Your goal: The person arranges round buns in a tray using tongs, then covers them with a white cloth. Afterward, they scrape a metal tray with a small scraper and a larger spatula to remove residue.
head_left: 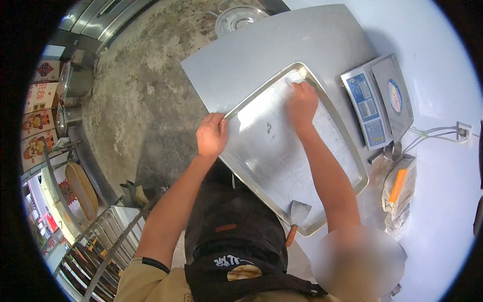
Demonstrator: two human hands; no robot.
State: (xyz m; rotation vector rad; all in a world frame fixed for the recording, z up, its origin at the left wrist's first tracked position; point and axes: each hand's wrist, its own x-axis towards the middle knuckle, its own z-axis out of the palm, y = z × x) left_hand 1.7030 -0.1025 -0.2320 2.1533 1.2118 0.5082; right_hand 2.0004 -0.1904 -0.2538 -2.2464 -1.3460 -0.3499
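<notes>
On the counter (261, 55), a metal baking tray (264, 163) lay askew under two hands

From my distant post I saw the tray near the counter's left edge, beside the digital weighing scale (370, 108). The left hand (211, 135) had a narrow grip, fingers hooked over the rim at the far-left corner. The right hand (303, 103) was inside, fingers bent down toward the bottom at the far end; I couldn't tell whether that grip held anything. I judged that a hard sideways push could slide the tray over the edge if the left hand slackened, or bump the scale if it went the other way. The wooden-handled scraper (300, 212) worried me too: its handle jutted past the near rim, where a brush from the black apron (231, 236) could dislodge it. The tray's hollow faced up, its long axis running from far left to near right.
</notes>
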